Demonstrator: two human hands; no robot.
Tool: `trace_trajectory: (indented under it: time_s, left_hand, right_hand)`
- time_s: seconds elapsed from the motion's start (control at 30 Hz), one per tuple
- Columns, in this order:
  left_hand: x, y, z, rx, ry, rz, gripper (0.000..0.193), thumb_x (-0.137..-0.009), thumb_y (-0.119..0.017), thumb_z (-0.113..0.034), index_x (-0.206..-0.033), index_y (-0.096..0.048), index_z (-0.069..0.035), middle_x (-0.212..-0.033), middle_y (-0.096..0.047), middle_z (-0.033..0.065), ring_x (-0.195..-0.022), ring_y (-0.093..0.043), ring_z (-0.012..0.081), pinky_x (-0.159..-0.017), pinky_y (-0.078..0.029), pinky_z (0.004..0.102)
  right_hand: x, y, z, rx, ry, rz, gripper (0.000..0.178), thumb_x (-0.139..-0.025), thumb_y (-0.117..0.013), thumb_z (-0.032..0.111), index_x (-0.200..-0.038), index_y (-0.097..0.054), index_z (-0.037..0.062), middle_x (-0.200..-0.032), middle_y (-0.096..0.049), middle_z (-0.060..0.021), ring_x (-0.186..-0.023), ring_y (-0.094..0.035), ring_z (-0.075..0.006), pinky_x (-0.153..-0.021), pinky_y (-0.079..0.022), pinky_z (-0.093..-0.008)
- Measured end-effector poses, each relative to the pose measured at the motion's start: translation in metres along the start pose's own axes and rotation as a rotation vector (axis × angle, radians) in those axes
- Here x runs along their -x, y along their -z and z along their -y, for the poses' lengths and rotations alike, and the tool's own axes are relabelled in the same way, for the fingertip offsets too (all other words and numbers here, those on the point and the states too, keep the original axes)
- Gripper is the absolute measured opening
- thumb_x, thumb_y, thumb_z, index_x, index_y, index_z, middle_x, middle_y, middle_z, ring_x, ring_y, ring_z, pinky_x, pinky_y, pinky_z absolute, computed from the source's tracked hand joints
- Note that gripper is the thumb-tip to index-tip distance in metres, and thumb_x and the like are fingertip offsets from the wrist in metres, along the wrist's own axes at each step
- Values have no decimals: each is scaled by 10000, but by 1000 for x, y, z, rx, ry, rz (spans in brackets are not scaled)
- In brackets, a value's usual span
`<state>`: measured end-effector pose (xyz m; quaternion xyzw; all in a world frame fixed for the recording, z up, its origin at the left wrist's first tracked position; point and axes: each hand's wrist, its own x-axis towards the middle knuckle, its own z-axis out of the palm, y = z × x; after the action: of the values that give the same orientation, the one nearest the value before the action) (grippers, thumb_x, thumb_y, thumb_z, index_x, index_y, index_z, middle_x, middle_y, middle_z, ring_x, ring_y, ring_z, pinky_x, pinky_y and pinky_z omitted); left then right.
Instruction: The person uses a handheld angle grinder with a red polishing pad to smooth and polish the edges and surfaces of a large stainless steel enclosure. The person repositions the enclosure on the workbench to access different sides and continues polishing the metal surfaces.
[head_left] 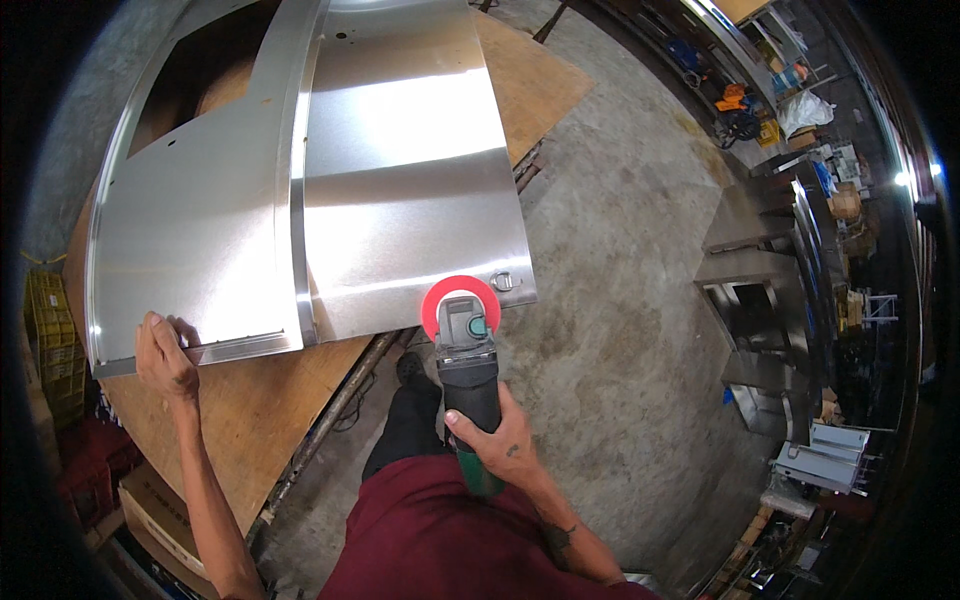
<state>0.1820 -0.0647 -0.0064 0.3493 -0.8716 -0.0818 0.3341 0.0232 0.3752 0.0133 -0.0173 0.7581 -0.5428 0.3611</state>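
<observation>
A large brushed sheet-metal panel [400,225] lies on a wooden board, with a raised seam down its middle and a cut-out at its far left. My left hand [166,360] is closed over the panel's near left edge, thumb side up. In my right hand [500,437] is a dark green and black angle grinder [470,390], gripped round its body. Its red disc [432,300] is at the panel's near right corner, overlapping the edge; whether it touches the metal I cannot tell. Just right of the disc sits a small metal latch fitting [503,281].
The wooden board [250,430] juts out beneath the panel on a metal frame. Yellow crate [55,320] and cardboard box [160,510] stand at left. Fabricated metal cabinets [760,300] stand on the concrete floor at right, near cluttered shelving [790,70].
</observation>
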Motion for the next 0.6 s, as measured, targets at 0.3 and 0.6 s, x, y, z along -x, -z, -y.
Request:
trace_trajectory:
  time_s: [0.3, 0.6]
  left_hand:
    - [0, 1, -3, 9, 21, -1, 464, -1170, -406, -228, -774, -557, -37, -661, -520, 83, -656, -463, 264, -643, -403, 420]
    - [2, -1, 6, 15, -11, -10, 455, -1170, -408, -231, -784, -545, -34, -659, -513, 82, -650, -454, 264, -639, -398, 420]
  right_hand:
    - [-6, 17, -34, -47, -32, -91, 598, -959, -883, 436, -1327, -670, 15, -1116, -773, -122, -988, -752, -234, -889, -592, -401]
    - [-2, -2, -6, 28, 27, 36, 589, -981, -877, 423, -1340, -663, 9, -1158, -782, -143, -1007, -768, -226, -896, -607, -381]
